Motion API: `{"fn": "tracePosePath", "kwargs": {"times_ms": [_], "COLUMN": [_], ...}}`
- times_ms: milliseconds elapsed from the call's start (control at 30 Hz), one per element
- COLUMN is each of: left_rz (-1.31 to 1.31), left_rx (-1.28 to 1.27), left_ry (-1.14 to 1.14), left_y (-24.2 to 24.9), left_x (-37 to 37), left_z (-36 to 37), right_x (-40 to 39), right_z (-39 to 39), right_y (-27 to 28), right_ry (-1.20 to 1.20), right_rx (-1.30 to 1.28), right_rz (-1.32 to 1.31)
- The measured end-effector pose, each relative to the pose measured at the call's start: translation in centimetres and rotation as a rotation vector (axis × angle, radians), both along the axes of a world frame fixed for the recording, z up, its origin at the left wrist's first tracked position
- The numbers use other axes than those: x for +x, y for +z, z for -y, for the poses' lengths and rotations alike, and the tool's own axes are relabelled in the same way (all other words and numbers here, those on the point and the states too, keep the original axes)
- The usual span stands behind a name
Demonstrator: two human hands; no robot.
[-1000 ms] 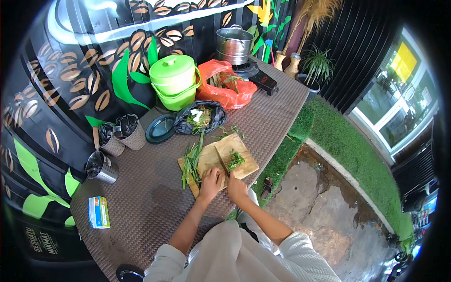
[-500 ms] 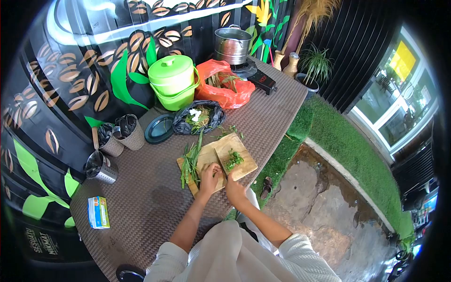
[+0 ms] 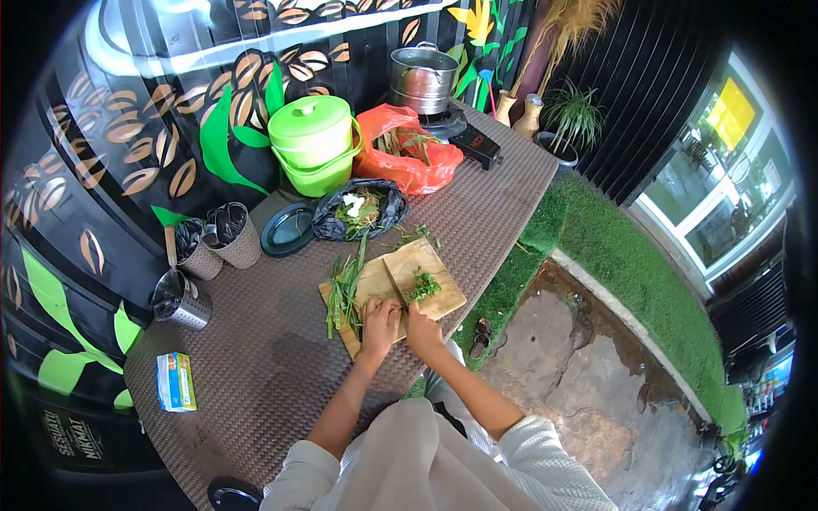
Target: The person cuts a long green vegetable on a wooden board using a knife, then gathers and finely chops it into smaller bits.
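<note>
My right hand (image 3: 422,330) is closed round the handle of a knife (image 3: 394,279), whose blade reaches up across the wooden cutting board (image 3: 442,301). Just left of the blade, my left hand (image 3: 379,324) presses down on the board with its fingers bent together; what lies under them is too small to name. Chopped greens (image 3: 423,285) form a small pile right of the knife. Long green stalks (image 3: 344,295) lie over the board's left side.
Behind the board are a black bag of scraps (image 3: 361,210), a dark plate (image 3: 288,230), a green lidded bucket (image 3: 312,145), a red bag (image 3: 407,153) and a pot on a stove (image 3: 423,81). Utensil holders (image 3: 182,304) and a tissue pack (image 3: 175,381) stand left.
My right hand has shifted slightly left with the knife, closer to my left hand. My left hand's fingers sit a little flatter on the board.
</note>
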State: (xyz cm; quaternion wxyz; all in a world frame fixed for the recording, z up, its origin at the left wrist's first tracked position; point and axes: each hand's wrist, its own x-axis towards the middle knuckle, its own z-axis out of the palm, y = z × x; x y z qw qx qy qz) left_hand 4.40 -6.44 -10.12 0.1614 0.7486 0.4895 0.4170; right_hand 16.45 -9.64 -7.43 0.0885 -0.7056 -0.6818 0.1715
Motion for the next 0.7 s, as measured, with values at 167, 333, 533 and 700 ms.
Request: {"fn": "tracePosePath", "kwargs": {"times_ms": [167,333,533,700], "left_rz": [-0.001,0.011,0.017,0.024], "left_rx": [0.032,-0.001,0.008,-0.031], "left_ry": [0.024,0.025,0.034,0.035], "left_y": [-0.2,-0.5,0.5,0.1], "left_x": [-0.2,-0.2,-0.3,-0.2], "left_z": [-0.4,-0.4,-0.1,-0.1], "right_x": [-0.2,0.0,-0.7,0.0], "right_z": [0.9,-0.3,1.0,-0.5], "right_y": [-1.1,-0.6,-1.6,-0.4], "right_ry": [-0.008,-0.022,-0.038,0.01], "right_rx": [0.03,-0.01,0.0,-0.012], "right_rz": [-0.018,-0.108,-0.104,-0.127]}}
